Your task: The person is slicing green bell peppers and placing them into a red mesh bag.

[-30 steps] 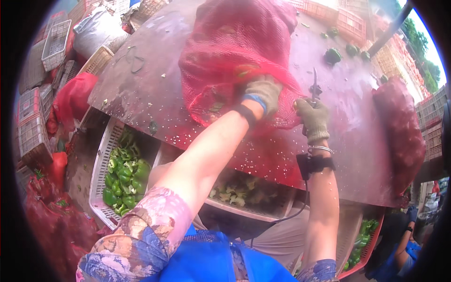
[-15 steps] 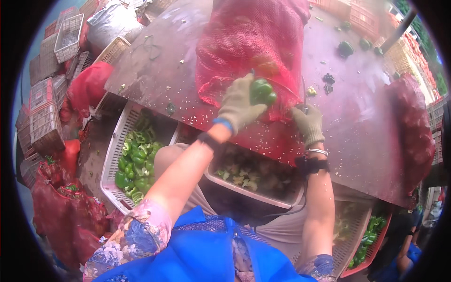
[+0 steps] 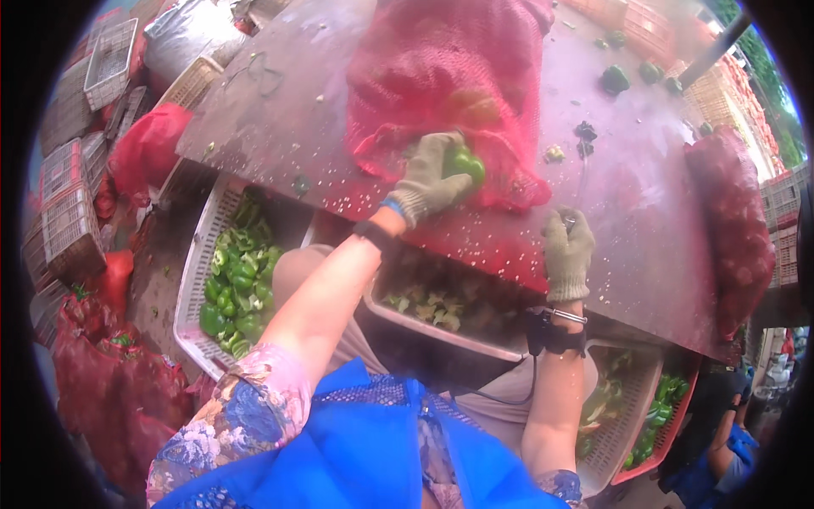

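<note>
My left hand, in a pale knitted glove, is closed round a green bell pepper at the mouth of a red mesh sack. The sack lies on the metal table, with more peppers dimly visible through its net. Over the table's near edge, my gloved right hand is closed on a slim metal tool. Most of that tool is hidden by the fingers; a thin, faint shaft seems to point away from me. Pale seeds are scattered between the hands.
Below the table edge stand a crate of cut green peppers at left, a crate with pale pepper cores, and a red crate at right. Full red sacks flank the table. Loose peppers lie at the far right.
The right hand has drawn away from the sack's mouth, slightly right and nearer to me. Still holding the pepper, the left hand has shifted a little left.
</note>
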